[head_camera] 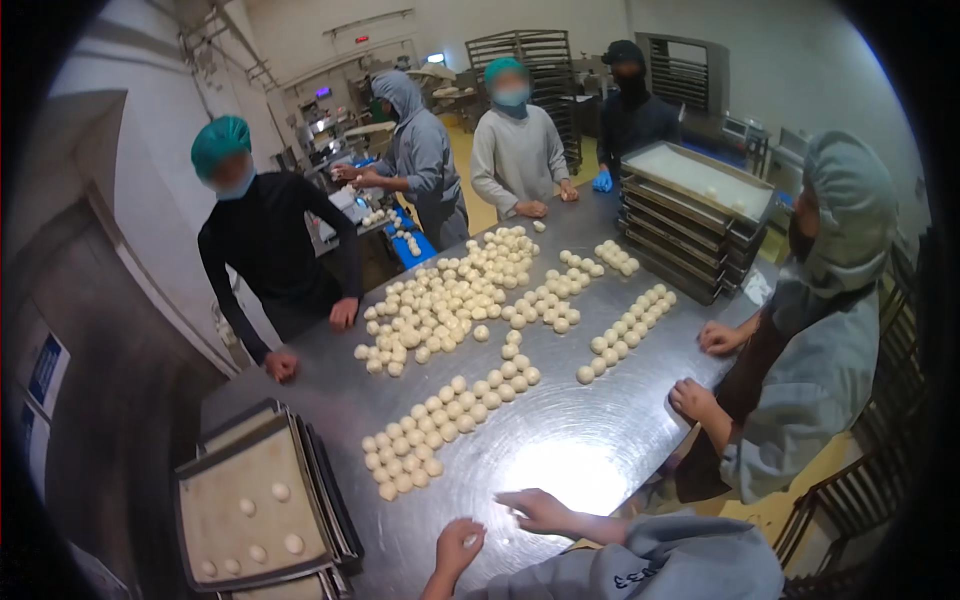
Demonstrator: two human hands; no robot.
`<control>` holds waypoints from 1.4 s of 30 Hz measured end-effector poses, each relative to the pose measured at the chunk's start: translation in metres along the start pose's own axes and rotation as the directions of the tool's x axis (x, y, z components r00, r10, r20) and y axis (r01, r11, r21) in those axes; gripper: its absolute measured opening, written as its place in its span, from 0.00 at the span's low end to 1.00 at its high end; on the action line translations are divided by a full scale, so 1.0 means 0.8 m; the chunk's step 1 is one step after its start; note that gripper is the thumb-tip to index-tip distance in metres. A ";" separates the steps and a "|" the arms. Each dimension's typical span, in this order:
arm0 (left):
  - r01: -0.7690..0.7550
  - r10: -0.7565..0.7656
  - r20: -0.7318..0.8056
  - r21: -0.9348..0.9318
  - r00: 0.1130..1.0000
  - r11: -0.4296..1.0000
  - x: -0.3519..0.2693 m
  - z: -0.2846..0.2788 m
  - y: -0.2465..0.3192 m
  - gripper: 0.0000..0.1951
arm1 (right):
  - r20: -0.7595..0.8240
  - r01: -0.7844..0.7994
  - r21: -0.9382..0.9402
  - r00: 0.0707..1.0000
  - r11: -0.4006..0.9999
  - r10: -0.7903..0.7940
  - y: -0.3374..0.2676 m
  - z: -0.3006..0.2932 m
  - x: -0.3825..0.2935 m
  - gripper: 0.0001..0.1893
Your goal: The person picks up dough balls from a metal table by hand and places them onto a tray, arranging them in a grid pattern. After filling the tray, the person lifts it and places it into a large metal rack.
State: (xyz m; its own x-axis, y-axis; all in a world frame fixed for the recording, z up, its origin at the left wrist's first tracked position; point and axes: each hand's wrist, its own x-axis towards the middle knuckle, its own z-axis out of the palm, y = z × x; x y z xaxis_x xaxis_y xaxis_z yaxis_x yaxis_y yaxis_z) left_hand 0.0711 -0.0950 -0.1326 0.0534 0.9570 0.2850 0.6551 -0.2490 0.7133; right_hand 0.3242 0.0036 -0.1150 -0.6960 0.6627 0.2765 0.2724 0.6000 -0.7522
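My left hand [459,547] is curled above the near edge of the steel table [600,416]. A small pale spot shows at its fingers; I cannot tell whether it is dough. My right hand [534,511] has its fingers spread and holds nothing, over the bright glare on the tabletop. Closest to both hands is a block of round dough balls [420,435] set in rows. Behind it lies a large loose heap of dough balls [442,296]. Further right runs a narrow double row of dough balls [626,334], with smaller groups [551,292] between.
Lined baking trays [255,502] are stacked at the left, several dough balls on top. Another tray stack [675,225] stands at the far right corner. Co-workers' hands rest at the table's left [343,313], far [531,208] and right [694,397] edges. Behind stands a rack [525,52].
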 end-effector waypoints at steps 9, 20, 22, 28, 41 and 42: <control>0.038 -0.016 -0.158 0.137 0.987 0.990 0.094 0.004 -0.008 0.07 | -0.356 -0.214 -0.307 0.930 0.927 0.096 0.044 -0.033 0.061 0.23; 0.060 0.008 -0.172 0.382 0.985 0.922 0.033 -0.044 -0.038 0.07 | -0.171 -0.209 -0.356 0.973 0.911 0.156 0.061 -0.060 0.007 0.12; 0.041 0.012 -0.196 0.267 0.981 0.963 0.080 -0.012 -0.019 0.06 | -0.367 -0.273 -0.337 0.919 0.901 0.142 0.069 -0.039 0.046 0.12; 0.050 -0.051 -0.033 -0.030 0.998 0.998 0.007 0.019 -0.006 0.06 | -0.072 0.069 -0.062 0.995 0.996 -0.073 0.026 0.020 0.011 0.07; 0.056 -0.057 -0.017 -0.056 0.998 0.997 0.048 0.042 -0.005 0.09 | -0.125 -0.022 -0.128 0.992 0.992 0.006 0.015 0.026 0.042 0.10; -0.015 0.015 -0.009 -0.006 1.000 1.000 0.031 0.030 -0.009 0.09 | -0.149 0.057 -0.078 0.986 0.995 -0.068 0.014 0.028 0.022 0.08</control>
State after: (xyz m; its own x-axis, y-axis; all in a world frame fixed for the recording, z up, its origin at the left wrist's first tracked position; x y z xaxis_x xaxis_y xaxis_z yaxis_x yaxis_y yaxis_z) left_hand 0.0854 -0.0660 -0.1462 0.0564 0.9518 0.3016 0.6494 -0.2644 0.7130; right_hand 0.2999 0.0119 -0.1320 -0.6061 0.6795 0.4135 0.2831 0.6700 -0.6862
